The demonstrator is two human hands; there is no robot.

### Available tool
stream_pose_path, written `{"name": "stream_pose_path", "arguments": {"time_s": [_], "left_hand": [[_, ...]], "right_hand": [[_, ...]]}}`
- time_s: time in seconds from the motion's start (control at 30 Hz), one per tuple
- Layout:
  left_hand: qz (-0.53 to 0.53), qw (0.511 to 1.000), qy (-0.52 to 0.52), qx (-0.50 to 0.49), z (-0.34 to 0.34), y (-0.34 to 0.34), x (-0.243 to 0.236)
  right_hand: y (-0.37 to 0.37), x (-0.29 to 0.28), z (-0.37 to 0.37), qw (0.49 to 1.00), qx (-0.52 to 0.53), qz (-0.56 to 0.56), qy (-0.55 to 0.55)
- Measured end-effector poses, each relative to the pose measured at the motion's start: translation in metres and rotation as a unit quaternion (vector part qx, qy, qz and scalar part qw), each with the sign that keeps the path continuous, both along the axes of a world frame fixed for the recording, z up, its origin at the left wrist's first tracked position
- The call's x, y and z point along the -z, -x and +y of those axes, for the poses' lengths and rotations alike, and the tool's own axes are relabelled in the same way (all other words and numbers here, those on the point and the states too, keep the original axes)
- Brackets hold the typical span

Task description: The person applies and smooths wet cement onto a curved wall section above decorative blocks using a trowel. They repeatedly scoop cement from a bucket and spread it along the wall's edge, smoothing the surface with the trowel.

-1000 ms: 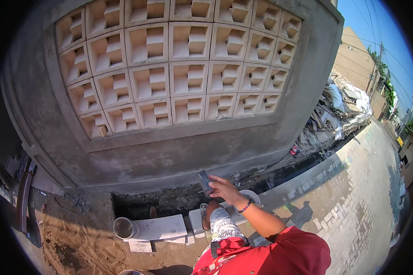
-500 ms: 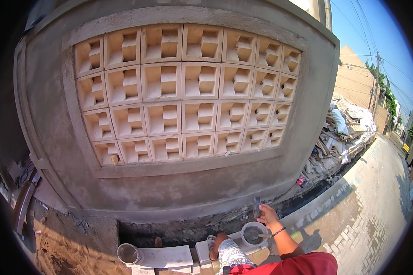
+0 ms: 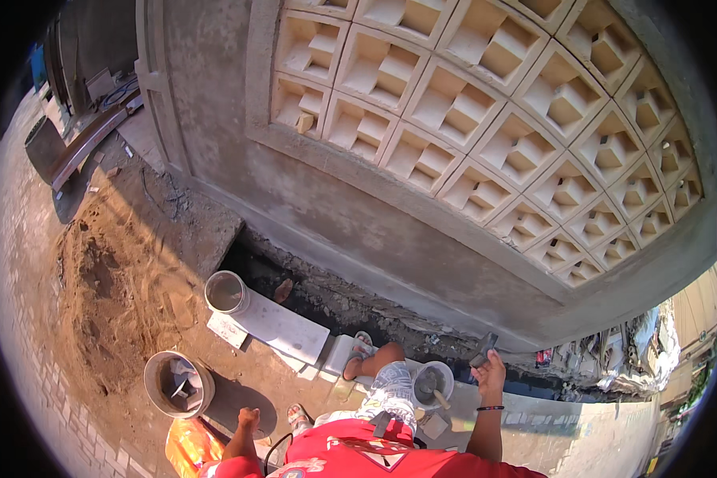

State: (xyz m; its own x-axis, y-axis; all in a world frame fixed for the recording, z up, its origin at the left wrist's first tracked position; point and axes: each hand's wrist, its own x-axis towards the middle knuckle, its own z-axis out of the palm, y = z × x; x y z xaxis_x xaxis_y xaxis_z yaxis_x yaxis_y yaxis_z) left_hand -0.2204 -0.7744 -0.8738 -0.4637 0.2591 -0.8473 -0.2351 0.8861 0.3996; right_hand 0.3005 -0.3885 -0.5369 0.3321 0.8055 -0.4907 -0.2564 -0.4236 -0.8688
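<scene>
Left hand [image 3: 248, 417] hangs loose over the bare dirt, fingers half curled, holding nothing, just right of the round grey bucket [image 3: 178, 385] with a tool inside. White rectangular concrete block [image 3: 283, 327] lies along the trench edge, a grey pail [image 3: 226, 291] at its left end. Small round bowl of grey mortar [image 3: 433, 384] sits on the paved edge between the knee and the right arm. Right hand [image 3: 490, 370] is raised and closed around a dark metal trowel [image 3: 481, 350], blade close to the base of the grey rendered wall [image 3: 374, 231].
</scene>
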Motion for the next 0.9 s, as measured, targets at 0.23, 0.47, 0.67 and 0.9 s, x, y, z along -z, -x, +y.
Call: {"name": "stream_pose_path", "arguments": {"time_s": [0.23, 0.47, 0.67, 0.9], "left_hand": [[0.062, 0.996, -0.047, -0.047, 0.103, -0.037, -0.029], [0.016, 0.984, 0.01, -0.178, 0.122, -0.083, -0.133], [0.034, 0.948, 0.07, -0.31, 0.076, -0.167, -0.226], [0.001, 0.934, 0.078, -0.349, 0.107, -0.191, -0.265]], "right_hand": [[0.04, -0.017, 0.178, 0.97, -0.225, -0.081, -0.042], [0.137, -0.026, 0.315, 0.853, -0.511, -0.106, -0.01], [0.274, -0.018, 0.323, 0.736, -0.65, 0.14, 0.126], [0.411, 0.0, 0.293, 0.66, -0.675, 0.247, 0.221]]}}
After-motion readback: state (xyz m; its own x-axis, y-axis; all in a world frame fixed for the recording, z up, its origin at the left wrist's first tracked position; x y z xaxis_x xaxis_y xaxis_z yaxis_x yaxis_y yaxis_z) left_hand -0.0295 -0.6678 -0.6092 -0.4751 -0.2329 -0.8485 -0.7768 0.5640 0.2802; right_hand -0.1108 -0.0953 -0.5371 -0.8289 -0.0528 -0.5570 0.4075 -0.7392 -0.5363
